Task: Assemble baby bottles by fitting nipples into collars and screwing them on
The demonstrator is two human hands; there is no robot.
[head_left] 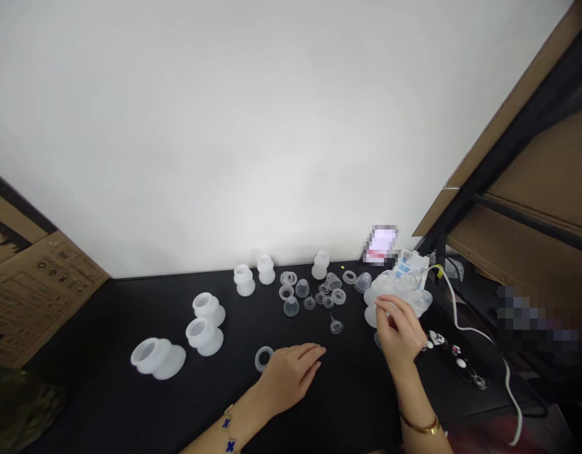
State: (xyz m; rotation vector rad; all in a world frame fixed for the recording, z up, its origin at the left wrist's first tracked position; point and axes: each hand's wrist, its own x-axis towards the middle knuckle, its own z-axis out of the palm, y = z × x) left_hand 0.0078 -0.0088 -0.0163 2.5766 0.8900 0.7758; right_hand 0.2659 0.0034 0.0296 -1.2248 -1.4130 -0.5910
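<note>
My left hand (291, 376) lies on the black table with its fingers stretched out and nothing visible in them. A pale ring (264, 359) sits right beside its knuckles, partly hidden by the hand. On the right, my right hand (402, 331) is raised with its thumb and fingertips brought together; what they hold, if anything, is too small to make out. Just behind those fingertips stands a white, waisted bottle (372, 313), beside a heap of clear domed parts (401, 282). A clear funnel-shaped piece (337, 326) lies between the two hands.
Several white waisted bottles (205, 337) stand on the left and along the wall. Clear domes (291, 307) and rings (338, 296) are scattered mid-table. A lit phone (381, 244) leans on the wall. At right lie a beaded strap (454, 356) and a white cable (456, 309).
</note>
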